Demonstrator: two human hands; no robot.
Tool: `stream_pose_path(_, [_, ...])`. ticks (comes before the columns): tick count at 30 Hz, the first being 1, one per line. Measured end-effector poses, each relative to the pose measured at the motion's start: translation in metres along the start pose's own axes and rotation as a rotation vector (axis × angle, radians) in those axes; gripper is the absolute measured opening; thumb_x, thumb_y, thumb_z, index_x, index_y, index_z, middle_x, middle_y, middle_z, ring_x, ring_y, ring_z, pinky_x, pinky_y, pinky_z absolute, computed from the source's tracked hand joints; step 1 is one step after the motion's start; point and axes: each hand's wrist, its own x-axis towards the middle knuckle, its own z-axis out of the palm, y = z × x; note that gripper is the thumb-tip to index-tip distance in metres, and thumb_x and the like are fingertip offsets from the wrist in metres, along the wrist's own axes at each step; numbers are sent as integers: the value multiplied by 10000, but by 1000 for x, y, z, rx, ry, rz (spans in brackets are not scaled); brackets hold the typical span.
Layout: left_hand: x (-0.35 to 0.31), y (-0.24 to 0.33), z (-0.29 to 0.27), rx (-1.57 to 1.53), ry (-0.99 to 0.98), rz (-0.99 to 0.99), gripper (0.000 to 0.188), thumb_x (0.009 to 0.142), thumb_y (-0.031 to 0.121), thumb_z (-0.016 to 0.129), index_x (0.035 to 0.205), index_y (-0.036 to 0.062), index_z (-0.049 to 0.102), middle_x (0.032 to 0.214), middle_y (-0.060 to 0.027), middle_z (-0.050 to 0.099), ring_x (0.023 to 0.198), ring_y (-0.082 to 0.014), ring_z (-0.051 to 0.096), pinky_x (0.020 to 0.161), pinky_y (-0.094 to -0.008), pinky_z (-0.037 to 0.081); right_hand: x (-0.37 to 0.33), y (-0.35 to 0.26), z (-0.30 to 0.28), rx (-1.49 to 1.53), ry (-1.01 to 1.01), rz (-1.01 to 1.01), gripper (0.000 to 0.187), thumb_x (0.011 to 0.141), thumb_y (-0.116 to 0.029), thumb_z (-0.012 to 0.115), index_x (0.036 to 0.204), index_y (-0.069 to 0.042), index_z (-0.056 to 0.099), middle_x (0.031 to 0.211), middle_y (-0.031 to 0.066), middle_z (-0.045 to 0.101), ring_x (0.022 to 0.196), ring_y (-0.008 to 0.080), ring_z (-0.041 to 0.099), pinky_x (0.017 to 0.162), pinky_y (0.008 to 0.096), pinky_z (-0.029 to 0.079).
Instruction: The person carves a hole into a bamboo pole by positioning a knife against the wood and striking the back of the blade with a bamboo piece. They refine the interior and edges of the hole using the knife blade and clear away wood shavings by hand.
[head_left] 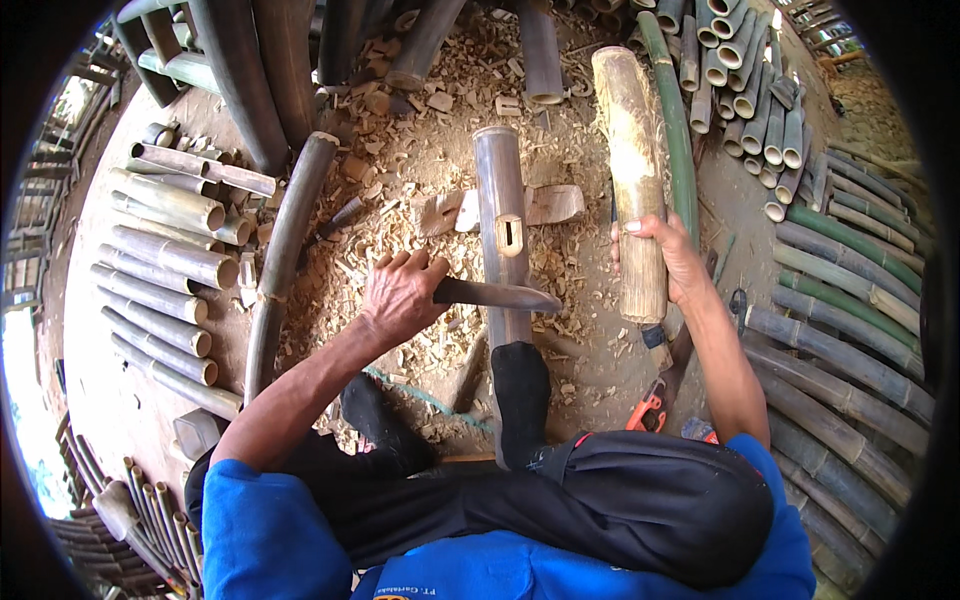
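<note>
While the left hand [403, 293] clamps its fingers on a dark curved tool [490, 293] across the slotted bamboo tube [500, 180], the right hand [662, 255] grips a pale club [638, 170], fingers wrapped, right of the tube; a black-socked foot [522, 395] covers the tube's near part. Shavings [395, 235] surround it.

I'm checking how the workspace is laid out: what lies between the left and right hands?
In the head view, a slotted bamboo pole lies between the left hand and right hand; a dark tool crosses over it, and wood shavings lie around.
</note>
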Motion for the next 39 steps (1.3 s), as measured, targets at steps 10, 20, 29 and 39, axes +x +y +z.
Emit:
stream_pose_path(10, [5, -22, -1, -52, -158, -140, 237, 826, 273, 731, 938, 80, 650, 830, -123, 666, 716, -343, 675, 644, -472, 539, 1, 11, 12, -228, -44, 1, 662, 819, -339, 784, 1291, 13, 482, 953, 95, 630, 750, 155, 669, 602, 313, 591])
stream_pose_path(20, [20, -31, -1, 44, -373, -234, 183, 859, 257, 688, 884, 76, 689, 687, -148, 667, 635, -316, 670, 618, -455, 548, -4, 0, 27, -1001, -237, -316, 671, 780, -329, 808, 1266, 6, 490, 1072, 128, 648, 916, 292, 672, 864, 420, 551])
stream_pose_path(29, [30, -43, 12, 132, -399, -171, 149, 857, 87, 563, 891, 52, 704, 691, -176, 670, 586, -294, 662, 542, -436, 544, 62, 11, -3, -1900, -628, -978, 510, 741, -231, 823, 1122, -74, 524, 902, 88, 652, 795, 201, 669, 618, 337, 600])
stream_pose_path(39, [21, -43, 11, 103, -354, -187, 102, 895, 67, 527, 910, 42, 625, 666, -151, 660, 507, -248, 607, 448, -426, 475, 33, 4, 20, -1778, -679, -1107, 422, 725, -210, 833, 1028, -93, 564, 762, 13, 583, 716, 138, 627, 613, 308, 575])
